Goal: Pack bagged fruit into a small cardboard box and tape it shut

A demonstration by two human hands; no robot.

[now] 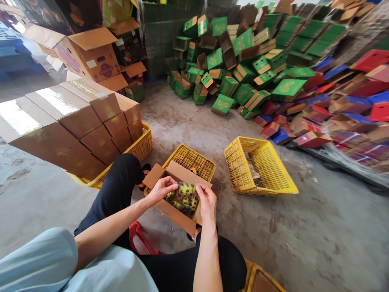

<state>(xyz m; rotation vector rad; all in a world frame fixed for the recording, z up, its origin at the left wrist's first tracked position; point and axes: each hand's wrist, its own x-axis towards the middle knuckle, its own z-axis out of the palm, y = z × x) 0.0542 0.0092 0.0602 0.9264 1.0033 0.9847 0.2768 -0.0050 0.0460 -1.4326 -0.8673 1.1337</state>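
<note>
Clear film (186,189) around yellow-green, dark-spotted contents, seemingly fruit, is pinched near its two ends: the left hand (163,190) has its grip closed on one edge, thumb against fingers, and the right hand (208,202) appears to nip the opposite edge. The wrapped bundle sits inside an open cardboard box (176,216), within its walls, with more spotted pieces showing below the hands. Judging by this two-sided hold, the step in hand is settling or straightening the film at the box's mouth; the next move calls for light, even tension from both sides, so that the film neither tears nor bunches, and for keeping the loose flaps out of the way. Under and beyond the box is a low yellow crate (204,159), apparently its support. Farther left, brown cartons (80,117) stand stacked in another yellow crate; to the right, an open yellow basket (278,178) rests tilted on the floor (306,239).
</note>
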